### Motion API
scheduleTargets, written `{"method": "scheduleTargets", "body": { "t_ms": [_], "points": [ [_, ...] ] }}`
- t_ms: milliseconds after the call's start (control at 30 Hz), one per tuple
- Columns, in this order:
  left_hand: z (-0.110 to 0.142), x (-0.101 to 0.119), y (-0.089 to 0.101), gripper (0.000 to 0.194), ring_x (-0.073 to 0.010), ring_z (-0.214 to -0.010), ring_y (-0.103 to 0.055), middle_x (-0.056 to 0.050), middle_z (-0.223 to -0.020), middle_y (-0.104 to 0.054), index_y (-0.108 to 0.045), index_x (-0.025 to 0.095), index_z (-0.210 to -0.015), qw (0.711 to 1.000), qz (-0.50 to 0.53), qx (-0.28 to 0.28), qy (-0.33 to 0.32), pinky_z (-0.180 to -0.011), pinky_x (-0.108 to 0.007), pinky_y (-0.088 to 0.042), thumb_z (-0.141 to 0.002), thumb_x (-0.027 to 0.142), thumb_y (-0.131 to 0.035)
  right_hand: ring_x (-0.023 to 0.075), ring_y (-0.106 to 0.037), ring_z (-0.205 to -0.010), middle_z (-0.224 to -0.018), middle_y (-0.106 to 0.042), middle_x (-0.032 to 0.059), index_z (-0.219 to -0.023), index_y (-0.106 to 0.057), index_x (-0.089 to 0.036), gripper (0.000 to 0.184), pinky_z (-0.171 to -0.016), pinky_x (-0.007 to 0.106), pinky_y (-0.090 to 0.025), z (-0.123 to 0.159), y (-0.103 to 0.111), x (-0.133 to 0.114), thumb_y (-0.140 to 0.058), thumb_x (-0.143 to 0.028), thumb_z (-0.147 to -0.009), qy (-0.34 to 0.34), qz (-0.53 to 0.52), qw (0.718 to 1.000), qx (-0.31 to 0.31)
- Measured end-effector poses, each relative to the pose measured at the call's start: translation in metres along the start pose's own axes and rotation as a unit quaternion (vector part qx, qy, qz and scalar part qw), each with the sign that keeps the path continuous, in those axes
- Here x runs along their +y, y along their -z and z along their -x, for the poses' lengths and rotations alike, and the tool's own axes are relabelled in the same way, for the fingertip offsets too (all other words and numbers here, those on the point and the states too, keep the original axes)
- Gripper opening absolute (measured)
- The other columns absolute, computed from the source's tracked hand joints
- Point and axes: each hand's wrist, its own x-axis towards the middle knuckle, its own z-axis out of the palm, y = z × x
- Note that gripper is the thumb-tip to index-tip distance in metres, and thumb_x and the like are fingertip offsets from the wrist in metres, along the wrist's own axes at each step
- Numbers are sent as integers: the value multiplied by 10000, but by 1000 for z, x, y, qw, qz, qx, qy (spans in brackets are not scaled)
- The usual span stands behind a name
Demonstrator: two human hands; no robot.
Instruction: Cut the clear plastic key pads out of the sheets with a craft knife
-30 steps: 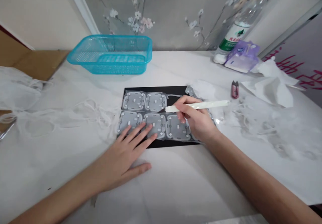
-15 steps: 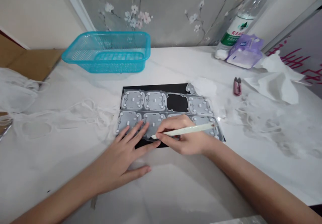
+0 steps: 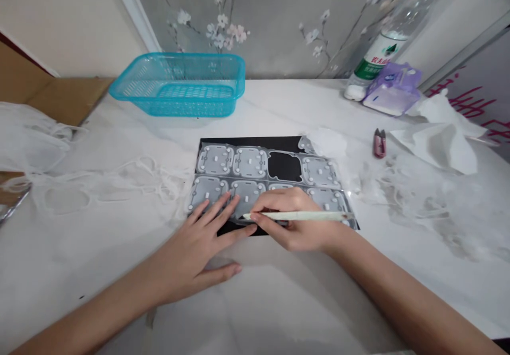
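A translucent grey sheet with several rounded-square moulded panels lies on a black board. One panel in the upper row is an open hole with black showing through. My left hand rests flat with fingers spread, its fingertips on the lower left of the sheet. In my right hand is a pale pen-shaped tool, pinched near its tip. That tip touches the sheet's lower edge, just right of my left fingers. Whether it is a blade or a nib is too small to tell. My right hand covers part of the lower row.
A blue plastic basket stands behind the sheet at left. Small pink thread snips lie to the right, near crumpled tissue, a purple tissue pack and a water bottle. Clear plastic scraps and white frame-like offcuts flank the board.
The rear end of the pale tool has swung down toward me, so it lies more level. Its tip stays at nearly the same spot. The whole view has shifted slightly; my left hand stays put.
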Motion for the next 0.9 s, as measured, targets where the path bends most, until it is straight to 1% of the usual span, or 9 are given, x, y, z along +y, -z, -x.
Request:
{"method": "scheduleTargets", "body": {
  "t_ms": [100, 167, 233, 300, 367, 500, 700, 800, 900],
  "points": [
    [0, 1, 0, 625, -345, -1432, -112, -61, -1579, -22, -266, 355, -1456, 1000, -8, -4, -2, -1106, -561, -215, -891, 522, -475, 129, -602, -662, -738, -676, 50, -785, -636, -156, 220, -623, 229, -419, 0, 2, -3, -455, -191, -903, 5, 35, 998, -49],
    [1, 3, 1, 595, -329, -1434, -120, -82, -1577, -70, -339, 292, -1421, 1000, -2, -1, 8, -1116, -552, -208, -888, 519, -476, 137, -617, -708, -789, -688, 58, -820, -643, -158, 246, -648, 233, -421, 1, 5, -5, -424, -194, -927, 10, 55, 995, -77],
    [1, 6, 2, 537, -317, -1434, -132, -106, -1570, -123, -425, 221, -1333, 1000, 10, 4, 25, -1129, -541, -196, -884, 510, -479, 135, -621, -719, -820, -693, 59, -865, -652, -161, 254, -644, 231, -414, 1, 8, -6, -412, -202, -941, 9, 60, 994, -95],
    [0, 7, 3, 469, -309, -1434, -139, -125, -1563, -153, -473, 183, -1231, 999, 22, 10, 39, -1139, -533, -188, -882, 496, -480, 125, -615, -693, -822, -695, 53, -903, -662, -165, 250, -624, 224, -402, 1, 11, -7, -421, -215, -947, -1, 53, 993, -110],
    [-1, 8, 3, 418, -300, -1434, -147, -125, -1558, -178, -476, 182, -1193, 998, 29, 16, 48, -1144, -518, -194, -889, 469, -472, 118, -608, -665, -808, -697, 46, -931, -675, -172, 235, -606, 220, -390, 0, 15, -7, -447, -230, -942, -21, 41, 991, -123],
    [-4, 7, 2, 417, -279, -1429, -176, -100, -1532, -274, -439, 199, -1259, 998, 24, 24, 61, -1144, -479, -220, -910, 428, -445, 105, -591, -644, -774, -692, 27, -958, -697, -193, 218, -582, 210, -366, 0, 25, -6, -494, -267, -930, -59, 16, 989, -137],
    [-4, 6, 1, 359, -255, -1432, -178, -65, -1536, -273, -487, 218, -1199, 998, 14, 21, 56, -1156, -460, -173, -924, 441, -432, 75, -521, -586, -697, -655, -17, -866, -696, -194, 175, -530, 192, -328, 2, 44, -4, -546, -277, -900, -121, 13, 981, -149],
    [-4, 6, 2, 389, -247, -1437, -158, -64, -1542, -257, -453, 224, -1258, 998, 7, 22, 52, -1153, -466, -173, -933, 433, -420, 73, -511, -566, -678, -651, -19, -853, -698, -182, 159, -522, 189, -334, 3, 47, -2, -565, -264, -885, -130, -9, 981, -147],
    [-5, 6, 3, 391, -254, -1440, -144, -51, -1546, -244, -452, 249, -1286, 999, 3, 19, 46, -1143, -485, -188, -936, 421, -421, 77, -540, -595, -725, -674, -8, -879, -698, -176, 160, -543, 189, -355, 2, 42, 1, -565, -265, -886, -122, -34, 983, -134]
  ]
}}
